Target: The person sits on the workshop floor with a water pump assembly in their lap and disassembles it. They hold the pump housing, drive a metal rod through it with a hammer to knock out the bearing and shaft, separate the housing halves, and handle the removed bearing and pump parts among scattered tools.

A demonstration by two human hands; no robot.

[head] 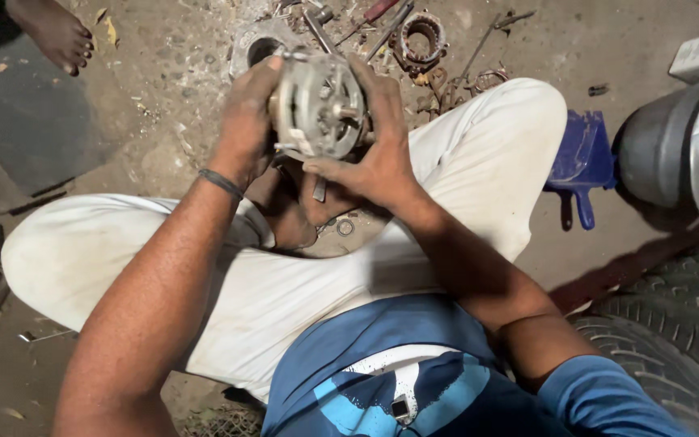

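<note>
I sit cross-legged on a dirt floor in white trousers. Both hands hold a small round metal electric motor (319, 105) above my crossed feet. My left hand (246, 121) grips its left side, a dark band on that wrist. Around the motor's right side and underside wraps my right hand (374, 142), thumb pointing left beneath it. A short shaft sticks out of the motor's face.
A copper-wound stator ring (422, 36), a red-handled screwdriver (378, 11) and loose metal parts lie ahead. A blue plastic piece (580, 158) sits right, beside a grey metal vessel (661, 150) and a tyre (673, 324). Another person's bare foot (60, 34) is top left. Washers (345, 227) lie by my foot.
</note>
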